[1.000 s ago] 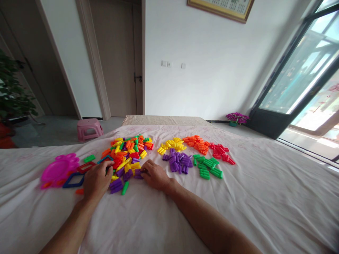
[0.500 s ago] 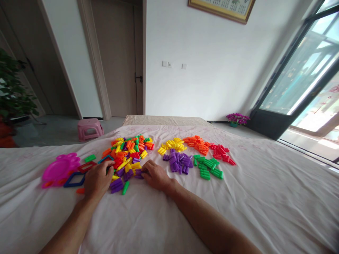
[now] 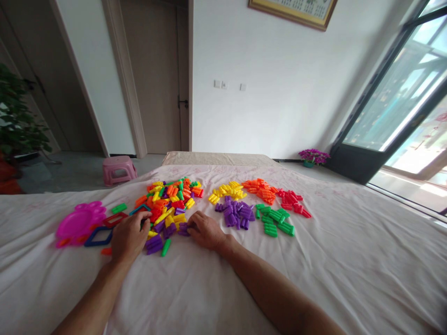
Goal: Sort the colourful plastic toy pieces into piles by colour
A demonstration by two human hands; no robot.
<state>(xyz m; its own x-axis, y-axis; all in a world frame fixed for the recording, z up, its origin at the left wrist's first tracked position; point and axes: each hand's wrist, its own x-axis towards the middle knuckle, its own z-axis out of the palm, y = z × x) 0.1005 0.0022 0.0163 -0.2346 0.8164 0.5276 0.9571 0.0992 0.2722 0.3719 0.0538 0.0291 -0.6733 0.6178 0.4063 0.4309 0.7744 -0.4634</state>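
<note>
A mixed pile of coloured plastic pieces (image 3: 171, 200) lies on the pale cloth. My left hand (image 3: 131, 235) rests at the pile's left edge, its fingers curled; what they hold, if anything, is hidden. At the pile's right side, my right hand (image 3: 205, 230) has its fingers closed at a purple piece (image 3: 183, 228). Right of the pile are separate groups: yellow pieces (image 3: 226, 191), purple pieces (image 3: 237, 213), orange pieces (image 3: 261, 190), red pieces (image 3: 290, 201) and green pieces (image 3: 277, 220). A single green piece (image 3: 166, 247) lies between my hands.
On the left are a pink plate-like tray (image 3: 79, 224), a blue frame (image 3: 99, 237) and a red frame (image 3: 115, 219). A pink stool (image 3: 119, 170) stands on the floor beyond the cloth-covered surface (image 3: 335, 270).
</note>
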